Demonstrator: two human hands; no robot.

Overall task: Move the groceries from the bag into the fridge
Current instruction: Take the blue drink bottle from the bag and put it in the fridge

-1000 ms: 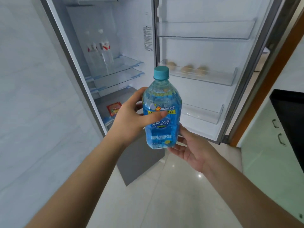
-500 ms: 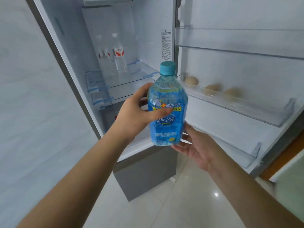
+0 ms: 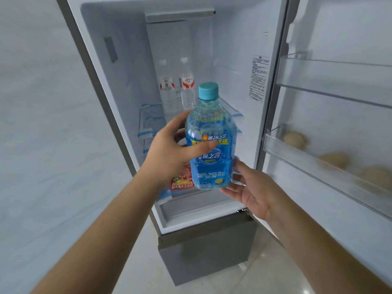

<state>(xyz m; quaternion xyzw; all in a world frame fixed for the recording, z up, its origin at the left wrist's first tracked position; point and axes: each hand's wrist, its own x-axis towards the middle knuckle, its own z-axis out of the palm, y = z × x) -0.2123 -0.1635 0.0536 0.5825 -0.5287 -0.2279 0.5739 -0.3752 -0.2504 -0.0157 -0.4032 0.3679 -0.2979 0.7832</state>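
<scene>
A blue drink bottle (image 3: 211, 145) with a teal cap stands upright in front of the open fridge (image 3: 127, 60). My left hand (image 3: 169, 153) grips its side, thumb across the label. My right hand (image 3: 252, 187) cups the bottle's base from below and the right, fingers spread. Inside, two clear water bottles (image 3: 186, 90) with red labels stand on a glass shelf at the back. A red snack packet (image 3: 182, 179) lies on a lower shelf, partly hidden by my left hand and the bottle. The bag is out of view.
The fridge door (image 3: 339, 28) stands open at right, with an empty upper door bin (image 3: 331, 81) and a bin holding three eggs (image 3: 335, 160). A pale wall (image 3: 42, 124) flanks the fridge on the left. Below is a grey lower drawer front (image 3: 203, 251) and tiled floor.
The view has moved closer to the fridge and turned left, so its interior now fills the frame. Both hands kept the bottle and carried it toward the shelves.
</scene>
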